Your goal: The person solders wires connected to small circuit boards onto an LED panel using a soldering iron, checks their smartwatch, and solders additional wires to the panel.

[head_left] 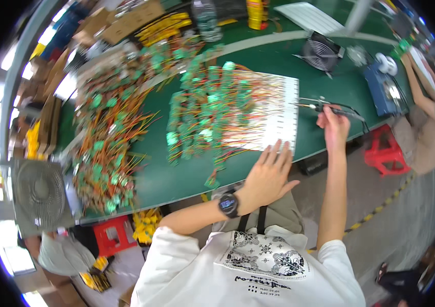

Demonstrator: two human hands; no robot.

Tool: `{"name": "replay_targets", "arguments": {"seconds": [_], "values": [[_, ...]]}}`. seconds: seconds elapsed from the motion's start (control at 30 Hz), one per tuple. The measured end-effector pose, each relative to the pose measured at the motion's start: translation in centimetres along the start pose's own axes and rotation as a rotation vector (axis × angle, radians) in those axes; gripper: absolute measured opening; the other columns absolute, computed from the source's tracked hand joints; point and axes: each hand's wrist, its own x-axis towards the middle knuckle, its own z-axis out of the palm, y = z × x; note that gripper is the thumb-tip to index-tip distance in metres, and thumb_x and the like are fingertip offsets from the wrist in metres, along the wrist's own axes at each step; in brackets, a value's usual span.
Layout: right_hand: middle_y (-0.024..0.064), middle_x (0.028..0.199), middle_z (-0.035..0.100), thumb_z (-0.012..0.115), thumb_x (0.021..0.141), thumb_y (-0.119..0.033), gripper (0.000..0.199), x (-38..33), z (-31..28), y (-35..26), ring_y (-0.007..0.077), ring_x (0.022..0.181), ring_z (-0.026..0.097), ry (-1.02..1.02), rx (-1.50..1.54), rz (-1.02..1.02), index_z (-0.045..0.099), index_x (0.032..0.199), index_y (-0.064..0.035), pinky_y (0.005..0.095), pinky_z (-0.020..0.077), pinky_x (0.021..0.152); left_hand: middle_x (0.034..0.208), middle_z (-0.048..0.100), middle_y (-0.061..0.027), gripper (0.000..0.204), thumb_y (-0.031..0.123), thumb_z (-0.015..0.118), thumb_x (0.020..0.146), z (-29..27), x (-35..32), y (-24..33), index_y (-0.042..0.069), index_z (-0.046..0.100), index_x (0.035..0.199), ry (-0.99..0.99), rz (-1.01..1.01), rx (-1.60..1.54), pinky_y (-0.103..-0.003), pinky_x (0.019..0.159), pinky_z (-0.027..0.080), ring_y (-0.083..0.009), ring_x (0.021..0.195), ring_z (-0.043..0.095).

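My right hand (335,127) is closed round a soldering iron (321,108), whose thin tip points left at the edge of a white slotted board (282,117). Fingers stretched out, my left hand (269,176) lies flat at the board's near right corner and holds nothing. Rows of thin red, yellow and black wires (250,115) run across the board. Their other ends go to a cluster of small green circuit boards (204,110) left of it. Whether the iron's tip touches a wire is too small to tell.
A big heap of wired green boards (107,148) covers the table's left side. Beyond my right hand stand a small black fan (322,52) and a blue box-shaped unit (383,92). A bottle (206,20) stands at the back. Another person's arm (418,84) reaches in at the right, by a red stool (385,151).
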Motion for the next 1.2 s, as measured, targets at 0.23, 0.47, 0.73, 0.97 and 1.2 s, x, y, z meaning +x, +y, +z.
{"name": "replay_targets", "arguments": {"seconds": [0.23,0.47,0.73,0.97,1.2], "values": [[0.0087,0.076,0.066,0.066,0.093,-0.011,0.019,0.5,-2.2,0.8,0.0142,0.059,0.059,-0.010,0.008,-0.102,0.065,0.104,0.0044,0.0247,0.0427,0.054,0.145,0.043,-0.0234,0.058,0.039,0.057,0.094,0.4,0.8,-0.1,-0.004,0.052,0.134,0.235,-0.003,-0.103,-0.050,0.117,0.026,-0.0375,0.138,0.037],[0.0082,0.078,0.067,0.068,0.093,-0.013,0.020,0.7,-1.9,1.2,0.0130,0.060,0.059,-0.046,0.027,-0.110,0.066,0.104,0.0035,0.0243,0.0420,0.055,0.095,0.068,-0.0137,0.024,0.007,0.068,0.080,-6.7,-10.6,-4.9,0.005,0.064,0.104,0.713,-0.441,-0.127,-0.042,0.076,0.054,-0.0334,0.088,0.066],[0.0068,0.077,0.067,0.069,0.093,-0.014,0.019,0.6,-1.9,0.6,0.0115,0.059,0.058,-0.064,0.018,-0.088,0.067,0.103,0.0024,0.0232,0.0399,0.053,0.107,0.061,-0.0133,0.024,-0.001,0.055,0.087,-13.8,-20.3,-20.4,0.002,0.061,0.110,0.601,-0.662,0.577,-0.041,0.086,0.048,-0.0319,0.103,0.058],[0.0067,0.076,0.066,0.069,0.093,-0.012,0.017,0.4,-1.4,0.5,0.0116,0.058,0.058,-0.072,0.014,-0.074,0.066,0.103,0.0016,0.0223,0.0395,0.052,0.099,0.062,-0.0086,0.021,0.012,0.066,0.083,-15.4,-21.4,-25.5,0.008,0.067,0.103,0.407,-0.586,0.610,-0.043,0.084,0.047,-0.0312,0.098,0.058],[0.0070,0.075,0.066,0.069,0.092,-0.012,0.018,0.2,-1.6,0.5,0.0114,0.055,0.057,-0.050,0.020,-0.068,0.065,0.103,0.0017,0.0220,0.0396,0.050,0.094,0.063,-0.0112,0.011,0.013,0.067,0.081,-17.8,-19.6,-24.3,0.006,0.066,0.090,0.312,-0.616,0.513,-0.045,0.074,0.051,-0.0336,0.091,0.062]]}}
